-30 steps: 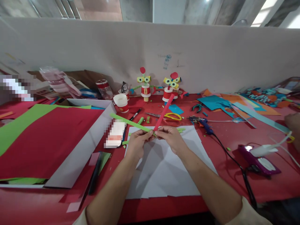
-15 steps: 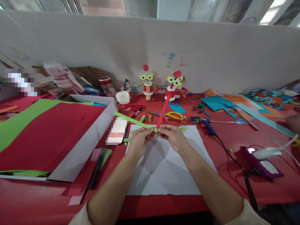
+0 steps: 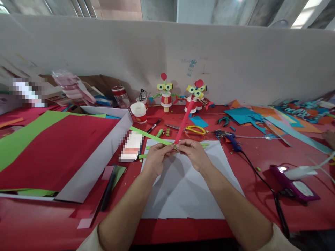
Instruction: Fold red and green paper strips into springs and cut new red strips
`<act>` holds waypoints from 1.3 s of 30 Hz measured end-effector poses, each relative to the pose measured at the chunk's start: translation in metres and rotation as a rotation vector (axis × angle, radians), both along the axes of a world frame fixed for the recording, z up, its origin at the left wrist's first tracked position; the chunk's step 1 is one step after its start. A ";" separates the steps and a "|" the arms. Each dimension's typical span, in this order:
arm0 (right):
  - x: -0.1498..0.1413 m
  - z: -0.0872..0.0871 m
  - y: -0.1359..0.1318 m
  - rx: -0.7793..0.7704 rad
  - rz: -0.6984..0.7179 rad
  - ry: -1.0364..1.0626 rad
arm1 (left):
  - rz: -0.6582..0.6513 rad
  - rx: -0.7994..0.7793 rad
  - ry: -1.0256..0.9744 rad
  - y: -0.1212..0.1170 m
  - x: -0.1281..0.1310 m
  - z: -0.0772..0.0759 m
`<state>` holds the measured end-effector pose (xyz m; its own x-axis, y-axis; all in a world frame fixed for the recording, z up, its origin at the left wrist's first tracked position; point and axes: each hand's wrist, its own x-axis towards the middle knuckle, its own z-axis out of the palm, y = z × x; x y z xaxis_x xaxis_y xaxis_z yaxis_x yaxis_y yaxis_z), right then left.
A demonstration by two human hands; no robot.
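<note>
Red strip point(image 3: 184, 122) swung slightly right, meeting green strip point(image 3: 151, 136) between hands point(image 3: 157, 158) point(image 3: 193, 155).

A narrow green strip point(image 3: 149, 134) slants up leftward and a narrow red strip point(image 3: 184, 121) slants up rightward, both long and flat, their near ends meeting above the white sheet point(image 3: 183, 191), pinched by the left hand point(image 3: 157, 157) and right hand point(image 3: 194, 153), the join mostly hidden

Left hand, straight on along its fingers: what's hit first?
Likely the right hand: its fingertips sit close to those of the left hand, where the green strip and red strip meet. Exact gap unclear from one view.
</note>
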<state>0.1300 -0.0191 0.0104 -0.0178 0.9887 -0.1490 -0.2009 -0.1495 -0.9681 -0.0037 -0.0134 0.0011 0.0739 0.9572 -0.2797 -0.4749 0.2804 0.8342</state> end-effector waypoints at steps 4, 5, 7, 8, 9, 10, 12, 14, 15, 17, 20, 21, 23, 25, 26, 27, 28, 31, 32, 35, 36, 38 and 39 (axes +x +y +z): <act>-0.002 -0.001 0.000 0.020 -0.010 0.013 | 0.018 -0.005 0.003 0.001 -0.001 0.000; -0.002 -0.002 0.000 0.029 -0.007 0.006 | 0.020 -0.004 0.003 0.001 -0.001 0.000; -0.001 -0.003 0.000 0.052 0.004 -0.016 | 0.021 0.000 0.004 0.001 -0.001 0.000; -0.001 -0.003 0.001 0.068 0.012 -0.029 | 0.023 0.000 0.005 0.001 -0.002 0.000; -0.001 -0.004 0.001 0.088 0.024 -0.043 | 0.024 0.001 0.007 0.001 -0.002 0.000; 0.000 -0.004 0.001 0.109 0.038 -0.059 | 0.024 0.001 0.010 0.001 -0.002 0.000; 0.002 -0.006 0.003 0.161 0.074 -0.100 | 0.023 -0.003 0.015 0.002 -0.002 -0.001; 0.003 -0.009 0.004 0.228 0.114 -0.155 | 0.036 -0.007 0.013 0.003 -0.002 -0.002; 0.004 -0.011 0.005 0.265 0.130 -0.187 | 0.043 -0.018 0.014 0.004 -0.003 -0.002; 0.007 -0.015 0.007 0.339 0.153 -0.258 | 0.045 -0.042 0.020 0.005 -0.003 -0.002; 0.009 -0.020 0.008 0.433 0.174 -0.341 | 0.025 -0.075 0.041 0.005 -0.004 0.001; 0.010 -0.021 0.009 0.460 0.179 -0.363 | 0.029 -0.086 0.045 0.006 -0.004 0.003; 0.010 -0.022 0.008 0.510 0.168 -0.403 | 0.045 -0.098 0.047 0.006 -0.005 0.006; 0.010 -0.022 0.008 0.560 0.141 -0.452 | 0.049 -0.083 0.039 0.006 -0.005 0.008; 0.010 -0.022 0.007 0.587 0.128 -0.478 | 0.047 -0.068 0.032 0.006 -0.005 0.008; 0.010 -0.021 0.007 0.616 0.112 -0.505 | 0.045 -0.055 0.024 0.006 -0.005 0.008; 0.010 -0.020 0.006 0.645 0.096 -0.530 | 0.047 -0.042 0.015 0.005 -0.005 0.008; 0.011 -0.017 0.005 0.706 0.059 -0.576 | 0.062 0.013 -0.015 0.004 -0.004 0.004; 0.011 -0.016 0.005 0.709 0.052 -0.573 | 0.059 0.026 -0.021 0.004 -0.004 0.003; 0.010 -0.012 0.004 0.619 0.053 -0.476 | 0.051 0.029 -0.011 0.003 -0.004 0.002; 0.009 -0.010 0.003 0.549 0.049 -0.398 | 0.050 0.028 -0.003 0.003 -0.004 0.002; 0.006 -0.006 0.002 0.369 0.030 -0.201 | 0.054 0.045 0.002 0.002 -0.004 0.004; 0.005 -0.004 0.002 0.279 0.026 -0.111 | 0.056 0.059 -0.002 0.002 -0.004 0.006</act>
<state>0.1349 -0.0174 0.0066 -0.0429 0.9911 0.1258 -0.0913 0.1215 -0.9884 -0.0079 -0.0118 0.0068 0.0206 0.9748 -0.2222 -0.4897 0.2036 0.8478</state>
